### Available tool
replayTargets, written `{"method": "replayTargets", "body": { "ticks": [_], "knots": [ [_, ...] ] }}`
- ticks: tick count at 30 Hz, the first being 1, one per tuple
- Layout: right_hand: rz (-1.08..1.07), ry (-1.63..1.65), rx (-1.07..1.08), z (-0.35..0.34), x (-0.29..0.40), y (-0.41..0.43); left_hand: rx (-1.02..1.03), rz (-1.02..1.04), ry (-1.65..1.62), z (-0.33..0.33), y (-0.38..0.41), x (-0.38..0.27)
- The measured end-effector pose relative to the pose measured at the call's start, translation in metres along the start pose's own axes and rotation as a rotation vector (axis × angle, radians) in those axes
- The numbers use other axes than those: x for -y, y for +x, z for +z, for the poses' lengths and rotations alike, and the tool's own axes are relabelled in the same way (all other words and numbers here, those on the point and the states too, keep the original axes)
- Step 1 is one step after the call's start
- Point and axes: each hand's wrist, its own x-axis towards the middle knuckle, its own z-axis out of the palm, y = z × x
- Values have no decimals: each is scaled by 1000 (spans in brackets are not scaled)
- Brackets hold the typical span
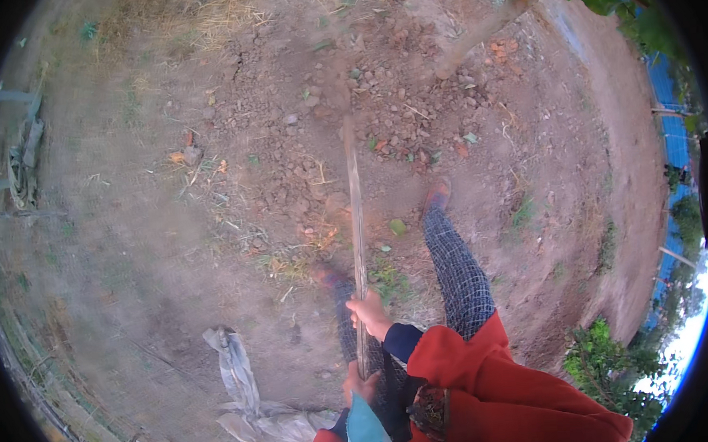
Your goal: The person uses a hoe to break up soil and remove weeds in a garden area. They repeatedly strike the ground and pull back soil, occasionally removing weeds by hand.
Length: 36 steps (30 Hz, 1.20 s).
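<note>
A long wooden handle (pixel 356 209) runs from near my body out over the ground. My right hand (pixel 370 316) is closed around it at about knee level in the picture. Nearer the handle's end, my left hand (pixel 361 386) grips it too, partly covered by a light blue cloth (pixel 365 427). The handle's far end meets loose, cloddy soil (pixel 383 93), where it is blurred; no tool head can be made out.
A slanting tree trunk (pixel 482 34) rises at the upper right of the broken soil. My feet stand on either side of the handle. Crumpled pale sheeting (pixel 269 429) lies at lower left, a leafy bush (pixel 601 358) grows at lower right, and blue fencing (pixel 674 138) stands beyond.
</note>
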Motion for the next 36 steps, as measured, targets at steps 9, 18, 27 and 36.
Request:
{"method": "replayTargets", "body": {
  "ticks": [9, 18, 27, 36],
  "knots": [
    [-77, 58, 84, 7, -37, -23, 12, 40, 16, -23, -33, 1],
    [-2, 181, 24, 5, -68, -40, 162, -141, -173, -37, -53, 80],
    [41, 316, -22, -68, -18, 25, 197, 24, 267, 12, 7, -25],
    [-83, 381, -54, -91, 28, 1, 148, 72, 82, 44, 4, -54]
  ]
}}
